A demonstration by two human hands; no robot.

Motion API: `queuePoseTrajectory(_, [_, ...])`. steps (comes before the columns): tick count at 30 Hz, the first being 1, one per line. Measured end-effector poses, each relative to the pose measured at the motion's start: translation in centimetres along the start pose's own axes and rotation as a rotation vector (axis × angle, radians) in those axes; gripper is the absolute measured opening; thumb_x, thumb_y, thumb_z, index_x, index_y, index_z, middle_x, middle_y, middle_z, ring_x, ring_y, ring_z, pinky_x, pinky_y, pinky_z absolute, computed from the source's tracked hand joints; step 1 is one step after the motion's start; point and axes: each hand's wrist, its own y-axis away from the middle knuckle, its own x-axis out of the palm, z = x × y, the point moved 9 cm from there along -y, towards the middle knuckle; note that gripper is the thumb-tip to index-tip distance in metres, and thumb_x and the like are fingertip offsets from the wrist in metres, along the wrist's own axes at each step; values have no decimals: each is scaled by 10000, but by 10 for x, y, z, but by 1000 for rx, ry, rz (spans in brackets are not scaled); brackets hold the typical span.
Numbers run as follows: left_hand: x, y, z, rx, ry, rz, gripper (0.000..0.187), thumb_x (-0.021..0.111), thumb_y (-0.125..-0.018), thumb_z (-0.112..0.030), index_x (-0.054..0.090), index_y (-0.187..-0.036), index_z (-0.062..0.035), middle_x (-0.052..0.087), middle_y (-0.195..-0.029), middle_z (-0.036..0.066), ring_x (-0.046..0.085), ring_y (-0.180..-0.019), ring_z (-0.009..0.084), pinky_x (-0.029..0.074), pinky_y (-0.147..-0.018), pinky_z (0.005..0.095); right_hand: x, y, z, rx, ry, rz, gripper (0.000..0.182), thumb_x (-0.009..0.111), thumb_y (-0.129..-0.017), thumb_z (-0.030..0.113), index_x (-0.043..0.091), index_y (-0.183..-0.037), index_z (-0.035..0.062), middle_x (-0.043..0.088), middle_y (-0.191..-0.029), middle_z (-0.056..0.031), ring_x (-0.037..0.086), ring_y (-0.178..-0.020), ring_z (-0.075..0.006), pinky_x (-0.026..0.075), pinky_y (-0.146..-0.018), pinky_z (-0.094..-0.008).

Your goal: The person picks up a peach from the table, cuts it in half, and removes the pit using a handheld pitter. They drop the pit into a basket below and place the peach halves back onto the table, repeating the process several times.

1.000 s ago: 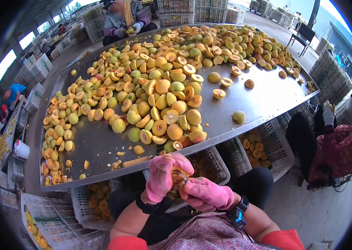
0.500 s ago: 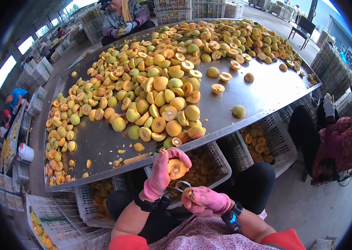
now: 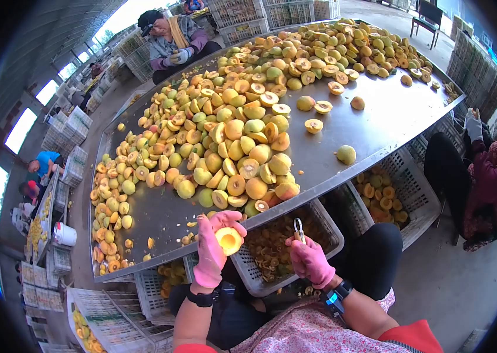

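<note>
My left hand [image 3: 208, 259], in a pink glove, is closed around a yellow peach half [image 3: 229, 241]. Its cut side faces up with a smooth hollow in the middle. My right hand [image 3: 311, 263], also pink-gloved, grips a pitting tool [image 3: 299, 228] whose metal loop points up, apart from the fruit. Most of the tool's handle is hidden by the fingers. In front of both hands, many halved peaches [image 3: 233, 129] are heaped on a metal table [image 3: 313, 159]. Between and below the hands is a plastic crate [image 3: 337, 238] of brownish scraps.
Another crate [image 3: 422, 197] with peach halves stands under the table to the right, and more crates [image 3: 151, 294] are at lower left. A seated person [image 3: 172, 44] works across the table; another [image 3: 489, 176] sits at the right. A white bucket [image 3: 65, 234] stands far left.
The brown centre of the peach half has given way to a clean hollow. My right hand has moved away from the fruit to the right, loop now upward. The view has shifted.
</note>
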Motion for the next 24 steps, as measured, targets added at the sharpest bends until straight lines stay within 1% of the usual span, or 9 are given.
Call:
queuePoseTrajectory(3, [-44,31,-53,128,-407,-116,704,271,-1101,-541,693,-1043,20,709,-784,113,657,-723,169,518,-704,281,-2,1,-3,-16,47,14,345,589,-1043,359,545,-1194,52,454,-645,30,384,-435,-85,322,-381,-255])
queuePoseTrajectory(5, [-84,53,-73,-31,-678,-126,704,297,-1091,-551,707,-1004,15,708,-758,109,668,-719,177,525,-709,288,1,7,0,-4,108,40,367,600,-1037,372,548,-1195,44,462,-644,27,395,-437,-89,338,-387,-252])
queuePoseTrajectory(7, [-139,60,-66,-84,-1059,-134,460,561,-1034,-424,695,-1111,9,726,-897,90,680,-799,168,534,-731,287,2,9,-3,58,111,17,304,585,-1037,319,568,-1161,42,463,-636,26,404,-437,-86,340,-393,-251])
queuePoseTrajectory(9, [-160,53,-69,-84,-900,-392,424,633,-1000,-369,667,-1193,7,709,-997,78,674,-819,144,535,-697,268,6,10,-4,120,166,15,269,576,-1025,275,571,-1164,45,485,-650,32,419,-421,-87,343,-397,-247])
queuePoseTrajectory(14, [-131,-74,-47,-185,-769,-286,561,630,-977,-478,613,-1273,-1,663,-960,74,658,-668,133,523,-533,264,11,16,-8,128,280,86,266,626,-1000,290,604,-1140,65,529,-707,32,467,-460,-76,377,-425,-241])
queuePoseTrajectory(16, [-113,-127,-33,-258,-928,-263,687,626,-935,-608,617,-1277,-11,690,-978,118,671,-617,166,525,-486,280,10,18,-6,137,356,75,279,637,-996,323,609,-1127,78,539,-737,36,477,-494,-59,389,-454,-234])
queuePoseTrajectory(19, [-138,-191,3,-301,-1449,-243,636,662,-919,-573,624,-1239,-25,644,-930,72,672,-617,157,537,-515,280,12,18,-8,136,433,79,298,636,-1000,367,607,-1114,93,528,-747,44,468,-531,-47,383,-481,-225])
queuePoseTrajectory(23, [-132,-143,-18,-280,-905,-325,604,661,-942,-492,578,-1347,-53,698,-967,89,704,-776,186,589,-649,318,16,24,-13,181,446,150,321,613,-1015,423,595,-1077,108,504,-746,53,439,-572,-39,356,-509,-217])
queuePoseTrajectory(24, [-126,-129,-19,-163,-524,-208,569,652,-959,-463,564,-1371,-81,703,-1004,96,706,-827,198,597,-701,336,21,29,-10,189,437,159,318,591,-1025,426,580,-1039,108,500,-744,56,440,-577,-43,356,-515,-224])
